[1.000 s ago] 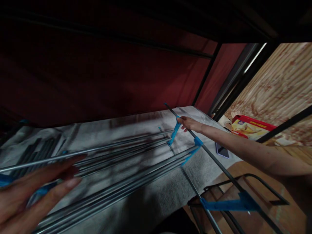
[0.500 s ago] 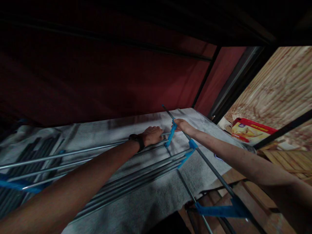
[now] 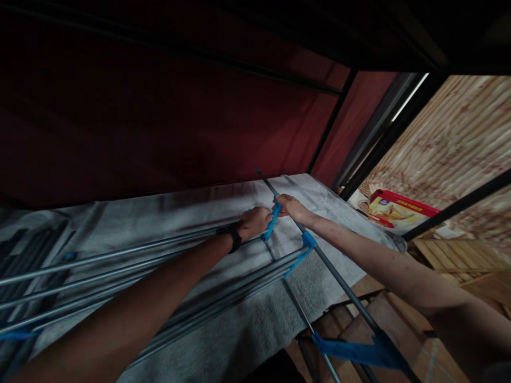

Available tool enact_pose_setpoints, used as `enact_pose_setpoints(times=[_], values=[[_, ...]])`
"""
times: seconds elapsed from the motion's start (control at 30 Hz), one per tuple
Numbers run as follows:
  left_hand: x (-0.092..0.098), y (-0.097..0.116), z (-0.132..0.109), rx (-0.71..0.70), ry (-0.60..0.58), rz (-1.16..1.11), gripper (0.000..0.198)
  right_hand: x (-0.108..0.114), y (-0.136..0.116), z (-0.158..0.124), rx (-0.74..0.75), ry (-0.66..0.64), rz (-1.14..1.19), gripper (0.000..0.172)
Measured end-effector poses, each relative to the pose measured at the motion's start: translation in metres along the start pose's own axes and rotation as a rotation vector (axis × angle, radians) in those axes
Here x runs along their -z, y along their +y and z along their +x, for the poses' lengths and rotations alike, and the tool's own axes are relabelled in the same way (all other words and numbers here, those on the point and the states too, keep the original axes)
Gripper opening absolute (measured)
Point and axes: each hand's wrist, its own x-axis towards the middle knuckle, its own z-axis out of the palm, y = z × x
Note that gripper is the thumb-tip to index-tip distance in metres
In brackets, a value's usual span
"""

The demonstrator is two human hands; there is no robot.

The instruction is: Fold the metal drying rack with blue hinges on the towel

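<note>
A frame of grey metal tubes joined by blue plastic brackets lies across a light grey cloth. My left hand (image 3: 254, 222), with a black watch on the wrist, is closed around the end of a metal tube (image 3: 139, 251) beside the far blue bracket (image 3: 272, 222). On the other side of that bracket, my right hand (image 3: 292, 207) grips it with thumb and fingers where it meets a long side pole (image 3: 342, 283). Nearer to me, a second blue bracket (image 3: 298, 260) joins several parallel tubes to this pole. A third blue bracket (image 3: 355, 351) sits low on the right.
The light cloth (image 3: 247, 330) covers the surface underneath. More dark tubes (image 3: 35, 255) lie at the left. Behind stands a dark red panel (image 3: 179, 133). At the right are a black metal frame (image 3: 391, 138), a red and yellow box (image 3: 403, 210) and wooden slats (image 3: 455, 255).
My left hand has come closer to the far bracket and my right hand, its fingers now curled lower at the tube's end. The left parts of the tubes have shifted in view.
</note>
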Motion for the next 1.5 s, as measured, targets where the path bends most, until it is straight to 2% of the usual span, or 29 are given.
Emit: enact_pose_setpoints(times=[0.27,0.6,0.73,0.87,1.1,1.3,1.5], values=[[0.018,0.013,-0.001,0.007,0.138,0.075,0.032,-0.003,-0.003,-0.007,0.011,-0.015,0.066,0.034],[0.026,0.017,-0.012,0.016,0.203,0.068,0.027,-0.012,-0.003,-0.012,0.013,0.017,0.009,0.036],[0.025,0.02,-0.012,0.047,0.171,0.036,0.024,-0.011,0.004,-0.008,-0.052,-0.001,0.015,0.037],[0.023,0.019,-0.01,0.073,0.155,0.017,0.023,-0.011,0.007,-0.005,-0.042,0.011,0.055,0.033],[0.023,0.015,-0.011,0.001,0.213,0.045,0.022,-0.016,-0.015,-0.016,-0.102,0.033,0.084,0.031],[0.027,0.013,-0.013,-0.07,0.236,0.129,0.023,-0.017,-0.011,-0.014,0.002,0.013,0.101,0.04],[0.027,0.028,-0.023,0.042,0.221,0.226,0.034,-0.019,-0.006,-0.012,0.016,0.009,0.112,0.042]])
